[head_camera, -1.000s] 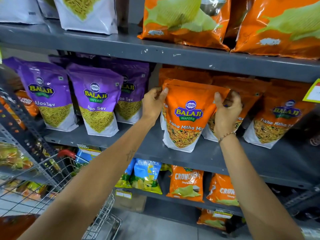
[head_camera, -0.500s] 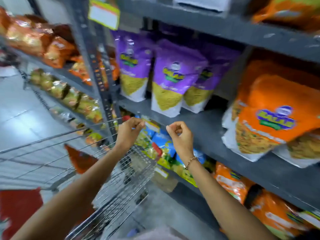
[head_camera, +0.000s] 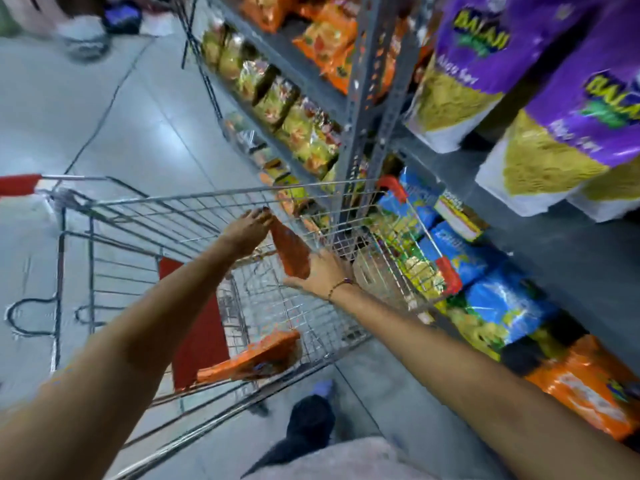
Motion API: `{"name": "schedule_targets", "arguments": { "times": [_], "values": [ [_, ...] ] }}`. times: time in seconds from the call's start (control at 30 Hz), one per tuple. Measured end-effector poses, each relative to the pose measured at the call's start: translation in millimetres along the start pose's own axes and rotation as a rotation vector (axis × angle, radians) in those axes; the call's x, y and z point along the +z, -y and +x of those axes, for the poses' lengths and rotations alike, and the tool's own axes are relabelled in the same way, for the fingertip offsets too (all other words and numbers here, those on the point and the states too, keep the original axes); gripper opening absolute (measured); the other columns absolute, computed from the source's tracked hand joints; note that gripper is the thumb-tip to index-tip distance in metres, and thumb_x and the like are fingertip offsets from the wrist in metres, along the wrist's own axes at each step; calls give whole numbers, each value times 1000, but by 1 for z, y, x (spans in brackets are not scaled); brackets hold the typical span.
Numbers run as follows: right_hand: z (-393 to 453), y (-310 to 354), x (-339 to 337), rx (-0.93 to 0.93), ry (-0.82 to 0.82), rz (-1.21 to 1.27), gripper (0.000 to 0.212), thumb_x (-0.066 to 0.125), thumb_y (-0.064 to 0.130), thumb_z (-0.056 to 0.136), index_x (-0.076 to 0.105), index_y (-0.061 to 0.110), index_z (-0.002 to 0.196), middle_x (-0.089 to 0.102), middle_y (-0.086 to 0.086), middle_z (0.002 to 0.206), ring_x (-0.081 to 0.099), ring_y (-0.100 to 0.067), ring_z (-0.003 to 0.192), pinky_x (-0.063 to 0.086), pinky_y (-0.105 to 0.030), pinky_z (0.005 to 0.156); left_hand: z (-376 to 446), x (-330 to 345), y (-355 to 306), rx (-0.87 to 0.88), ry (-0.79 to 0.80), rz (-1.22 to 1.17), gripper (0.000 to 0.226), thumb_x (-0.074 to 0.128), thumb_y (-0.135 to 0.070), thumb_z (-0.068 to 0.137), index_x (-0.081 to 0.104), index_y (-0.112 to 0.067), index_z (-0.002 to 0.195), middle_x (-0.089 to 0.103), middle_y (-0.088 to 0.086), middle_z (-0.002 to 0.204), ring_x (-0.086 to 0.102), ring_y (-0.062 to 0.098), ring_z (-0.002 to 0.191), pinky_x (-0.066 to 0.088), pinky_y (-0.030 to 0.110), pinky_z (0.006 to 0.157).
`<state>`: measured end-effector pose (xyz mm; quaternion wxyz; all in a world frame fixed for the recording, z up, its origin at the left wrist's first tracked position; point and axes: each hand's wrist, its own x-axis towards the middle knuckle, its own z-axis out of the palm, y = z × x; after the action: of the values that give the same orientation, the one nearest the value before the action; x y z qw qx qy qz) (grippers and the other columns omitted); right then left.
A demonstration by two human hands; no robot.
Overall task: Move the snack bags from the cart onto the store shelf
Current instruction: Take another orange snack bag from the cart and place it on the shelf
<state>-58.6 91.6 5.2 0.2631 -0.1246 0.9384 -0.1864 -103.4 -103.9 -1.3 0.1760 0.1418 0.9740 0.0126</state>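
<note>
Both my hands are inside the wire cart (head_camera: 207,199). My left hand (head_camera: 247,230) pinches the top of an orange snack bag (head_camera: 291,252) standing on edge in the basket. My right hand (head_camera: 323,273) lies against the same bag's lower side with its fingers spread. A second orange snack bag (head_camera: 256,356) lies flat at the near end of the basket by the red flap. The grey store shelf (head_camera: 540,233) runs along the right, with purple Balaji bags (head_camera: 568,109) standing on it.
Blue bags (head_camera: 498,299) and orange bags (head_camera: 588,382) fill the shelf level below. A grey upright post (head_camera: 360,109) stands just beyond the cart's far corner. More snack bags line the shelves further down the aisle. My foot (head_camera: 311,417) is on the tiled floor beside the cart.
My view swung from the shelf down to the cart. Both hands dropped from above the cart rim into the basket and took hold of the upright orange bag.
</note>
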Motion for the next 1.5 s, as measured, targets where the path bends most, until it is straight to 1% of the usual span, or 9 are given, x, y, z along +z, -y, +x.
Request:
{"name": "schedule_targets", "arguments": {
  "times": [0.13,0.23,0.4,0.73,0.97,1.13,1.2,1.4,1.5],
  "values": [
    [15,28,29,62,-3,-115,74,61,53,78,43,2,128,43,-18,136,37,-36,129,32,-47,106,25,13,13,117,-74,102,67,12,-26,79,58,11,112,59,33,117,53,46,113,49,55,91],
    [17,29,34,-3,-155,-153,34,51,31,91,58,3,110,59,-17,118,52,-34,115,44,-43,91,29,8,15,103,-83,102,38,34,-14,88,62,8,102,60,30,113,53,43,114,48,53,89],
    [12,-6,15,70,-296,-46,23,43,15,94,63,5,100,66,-12,106,61,-27,92,38,-27,68,27,11,17,104,-179,100,21,47,-5,87,59,4,103,60,25,109,52,40,110,48,50,85],
    [-31,-61,-39,188,-603,362,13,59,18,87,61,6,92,58,-1,95,55,-17,83,46,-27,68,-2,-5,-34,-97,-357,-907,11,49,-4,91,57,-4,98,64,13,100,58,19,92,46,18,73],
    [-126,-85,-107,124,-944,680,9,59,16,88,59,9,82,59,-7,84,53,-16,78,41,-30,73,-18,-93,-117,134,-610,-1197,15,55,-32,90,65,-23,82,67,10,84,64,25,83,53,45,78],
    [-193,-106,-145,97,-1216,749,7,60,22,86,59,18,81,60,-3,78,49,2,67,39,-12,65,-9,-156,-183,294,-724,-1157,17,58,-36,86,63,-31,71,63,-2,69,61,29,69,51,48,68],
    [-222,-117,-154,125,-1338,748,8,61,25,84,60,18,81,58,3,71,49,5,63,39,-15,64,-2,-174,-215,381,-713,-1199,14,59,-35,84,65,-27,74,65,4,73,61,33,72,53,52,76],
    [-316,-158,-156,283,-1619,709,22,59,18,88,55,26,67,51,11,65,46,12,55,36,-7,56,-1,-200,-335,676,-550,-1254,15,59,-28,83,62,-33,69,62,-22,57,53,-4,61,48,32,69],
    [-366,-187,-149,355,-1744,698,16,60,24,87,62,9,82,57,0,72,47,7,58,39,-10,59,-15,-197,-396,760,-486,-1260,10,60,-20,85,64,-26,77,65,-5,68,58,5,67,53,38,73]
  ]
}}
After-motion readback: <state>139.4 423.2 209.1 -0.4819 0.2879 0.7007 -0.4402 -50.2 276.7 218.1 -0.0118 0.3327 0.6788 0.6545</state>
